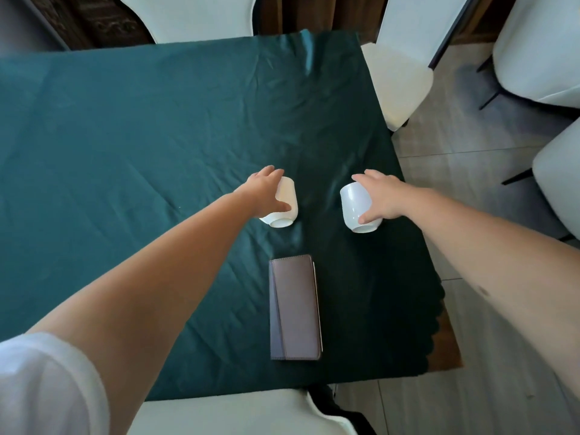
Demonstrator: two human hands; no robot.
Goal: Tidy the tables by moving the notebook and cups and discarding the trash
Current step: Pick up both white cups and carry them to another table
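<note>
The left hand [266,191] is curled around the left cup [282,204], fingers over its far side and thumb on the near side, so it grips the white cup by its wall. The right hand [381,197] does the same with the right cup [356,205], fingers spread over the top and far side, thumb pressed low near the base. Both cups are tilted, their mouths turned away from the camera and their bases toward it; whether they touch the cloth or are just lifted off it cannot be told. Their insides are hidden.

The two cups sit side by side with a gap between them, toward the right half of the desk [125,136], nearer the right edge than the left. The desk is covered by a dark green cloth [188,114], creased, with a scalloped hem at the near right corner. A brown notebook [296,306] lies closed and flat on the cloth, nearer the near edge, in line with the gap between the cups and apart from both.

White-covered chairs [405,67] stand around the desk, on a grey tiled floor [464,171]. A white sleeve [44,384] covers the left upper arm.
</note>
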